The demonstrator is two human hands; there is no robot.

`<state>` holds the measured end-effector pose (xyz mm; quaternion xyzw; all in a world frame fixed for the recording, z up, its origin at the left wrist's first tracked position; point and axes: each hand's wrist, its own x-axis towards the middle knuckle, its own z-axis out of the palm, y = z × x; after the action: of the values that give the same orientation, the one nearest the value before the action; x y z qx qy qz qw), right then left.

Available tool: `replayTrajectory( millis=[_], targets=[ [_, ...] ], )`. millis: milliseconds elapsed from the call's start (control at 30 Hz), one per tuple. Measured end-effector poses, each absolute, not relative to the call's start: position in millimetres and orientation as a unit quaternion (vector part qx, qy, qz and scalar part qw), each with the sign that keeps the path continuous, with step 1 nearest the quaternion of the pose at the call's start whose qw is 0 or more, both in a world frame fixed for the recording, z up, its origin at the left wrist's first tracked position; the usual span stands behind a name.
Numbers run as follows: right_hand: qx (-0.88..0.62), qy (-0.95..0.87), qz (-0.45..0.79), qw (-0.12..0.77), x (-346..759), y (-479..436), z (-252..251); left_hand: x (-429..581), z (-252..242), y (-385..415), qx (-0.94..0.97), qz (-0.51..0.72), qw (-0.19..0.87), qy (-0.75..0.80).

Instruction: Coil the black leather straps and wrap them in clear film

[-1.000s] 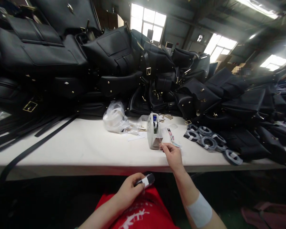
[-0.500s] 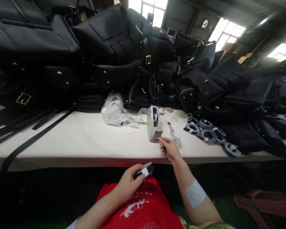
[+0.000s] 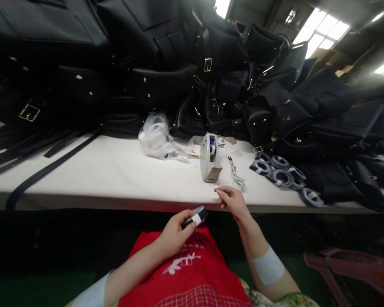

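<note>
My left hand (image 3: 176, 232) is closed around a rolled black strap with a white band (image 3: 195, 217), held below the table's front edge over my red apron. My right hand (image 3: 232, 201) hovers at the table edge, thumb and fingers pinched together on something too small to make out, a little in front of the grey tape dispenser (image 3: 210, 157). The dispenser stands upright on the white table (image 3: 115, 175).
A high pile of black leather bags (image 3: 185, 72) fills the back of the table. Several rolled straps (image 3: 280, 175) lie at the right, a crumpled clear plastic bag (image 3: 155, 138) and paper scraps left of the dispenser, long black straps (image 3: 48, 170) at far left.
My right hand has pulled back from the dispenser's front toward me, fingers still pinched. The left hand has kept the rolled strap. The view has tilted downward.
</note>
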<state>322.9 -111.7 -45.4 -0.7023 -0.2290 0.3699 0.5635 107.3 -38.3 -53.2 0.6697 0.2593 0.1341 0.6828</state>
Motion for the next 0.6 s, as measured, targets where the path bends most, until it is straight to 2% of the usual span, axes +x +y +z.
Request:
replayTrajectory(
  millis=[300, 600],
  targets=[
    [-0.639, -0.306, 0.524, 0.473, 258.3, -139.0, -28.0, 111.5, -57.0, -43.5, 0.689, 0.145, 0.671, 0.232],
    [-0.647, -0.296, 0.547, 0.441, 258.4, -148.6, -41.4, 108.5, -58.2, -40.2, 0.68, 0.166, 0.661, 0.269]
  ],
)
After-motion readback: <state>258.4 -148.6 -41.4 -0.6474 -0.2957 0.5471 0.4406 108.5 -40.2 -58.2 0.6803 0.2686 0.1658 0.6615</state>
